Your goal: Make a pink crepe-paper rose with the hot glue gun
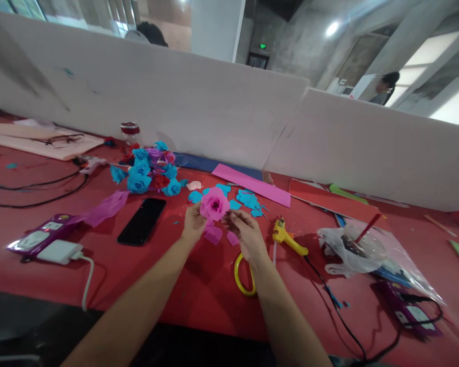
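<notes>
A pink paper rose [214, 203] is held up over the red table [199, 285]. My left hand [193, 223] grips it from the left, fingers closed round its base. My right hand [245, 230] pinches at its right underside, fingers curled together. Loose pink petals [215, 235] lie on the table just below the rose. Blue paper petals [245, 198] are scattered just behind it.
A bunch of blue, red and purple paper roses [149, 171] lies back left. A black phone [142, 220], yellow-handled scissors [243, 278], a yellow glue gun [286, 237], a power strip [42, 237], a plastic bag with a cup [357, 250], pink paper sheet [252, 184] and white partition [214, 102] surround my hands.
</notes>
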`<state>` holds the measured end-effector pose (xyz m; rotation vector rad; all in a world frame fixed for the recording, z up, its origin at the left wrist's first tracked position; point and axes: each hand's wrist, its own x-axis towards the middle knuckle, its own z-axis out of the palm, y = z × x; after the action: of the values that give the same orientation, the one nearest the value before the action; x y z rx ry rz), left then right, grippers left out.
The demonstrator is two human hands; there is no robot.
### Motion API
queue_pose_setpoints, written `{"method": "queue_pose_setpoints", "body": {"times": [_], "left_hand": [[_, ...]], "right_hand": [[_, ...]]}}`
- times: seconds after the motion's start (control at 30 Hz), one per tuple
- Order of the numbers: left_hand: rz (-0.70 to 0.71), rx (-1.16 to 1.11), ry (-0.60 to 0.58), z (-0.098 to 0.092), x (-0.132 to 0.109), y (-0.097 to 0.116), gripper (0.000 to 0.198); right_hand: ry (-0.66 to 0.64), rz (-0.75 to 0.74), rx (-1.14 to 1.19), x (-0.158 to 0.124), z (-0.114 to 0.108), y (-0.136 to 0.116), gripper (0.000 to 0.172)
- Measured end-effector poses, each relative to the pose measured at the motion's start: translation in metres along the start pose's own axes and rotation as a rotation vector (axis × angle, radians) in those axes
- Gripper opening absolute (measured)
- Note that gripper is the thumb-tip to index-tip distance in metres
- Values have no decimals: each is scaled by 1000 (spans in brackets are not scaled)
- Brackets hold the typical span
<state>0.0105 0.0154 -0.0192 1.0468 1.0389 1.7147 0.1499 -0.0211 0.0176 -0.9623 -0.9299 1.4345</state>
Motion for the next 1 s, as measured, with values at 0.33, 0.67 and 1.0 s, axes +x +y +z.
{"method": "queue_pose_setpoints", "body": {"times": [0.33,0.67,1.0], "left_hand": [[-22,54,-1,-3,2,-10,7],[-42,30,-39,2,3,-4,5],[-83,28,-87,2,3,-4,3]], "right_hand": [[1,119,141,-7,5,-5,20],[26,25,204,-7,2,-9,15],[61,13,152,-6,2,-11,14]]}}
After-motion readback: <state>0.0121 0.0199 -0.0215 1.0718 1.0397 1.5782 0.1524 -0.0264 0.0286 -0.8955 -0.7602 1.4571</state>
